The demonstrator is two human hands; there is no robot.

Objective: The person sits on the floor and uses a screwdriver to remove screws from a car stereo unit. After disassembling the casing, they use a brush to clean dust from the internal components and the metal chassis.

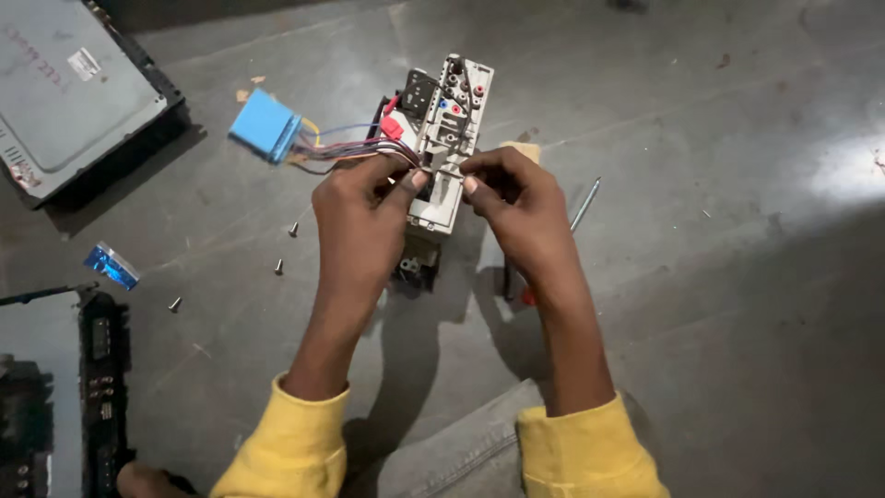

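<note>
While you look down from the head view, both of your hands meet over a small electronic module [449, 138] held above the grey floor [719, 277]. Your left hand [361, 207] is closed about the left side of the module, thumb pressed on its face, with a bundle of coloured wires [346, 148] running under the fingers. Your right hand [516, 198] pinches narrowly at the module's right edge, thumb and forefinger tips set close to the left thumb; what lies between those tips is too small to tell. The module stands tilted, its far end showing round sockets and a red plug [391, 126]. The wires lead left to a blue connector block [265, 124], which hangs just beside the module, on the far-left side of your hands. Beneath the module, partly hidden by it, sits a dark part [417, 267].

On the floor, a screwdriver [584, 205] lies just right of your right hand, its shaft pointing far. Three loose screws [278, 267] lie to the left of your left forearm. A flat grey metal casing [69, 92] rests at far left, a small blue piece [112, 266] nearer, and a black unit [101, 369] at near left. Yellow sleeves [295, 443] cover both wrists.
</note>
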